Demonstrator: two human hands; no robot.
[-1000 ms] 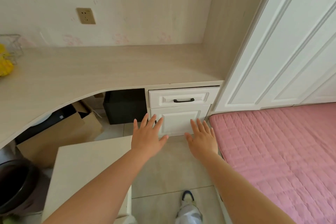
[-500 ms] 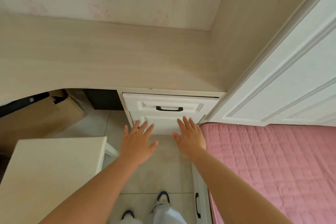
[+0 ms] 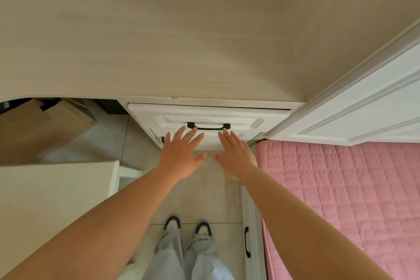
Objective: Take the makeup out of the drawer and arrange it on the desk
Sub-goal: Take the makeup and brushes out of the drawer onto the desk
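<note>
Two hands, left hand (image 3: 181, 155) and right hand (image 3: 235, 157), fingers spread and empty, near the closed drawer (image 3: 208, 118); its rigid black handle (image 3: 208, 126) offers the likely grip point.

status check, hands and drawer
Both hands open, left hand and right hand spread just short of the black handle. Top drawer shut, no makeup visible. Nothing blocking the handle.

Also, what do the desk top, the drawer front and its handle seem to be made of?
Desk top: probably laminate or veneer, matte, with pale printed-looking wood grain. Drawer front: likely painted wood or board, smooth white, with a moulded panel. Handle: dark, perhaps metal; too small to tell.
</note>
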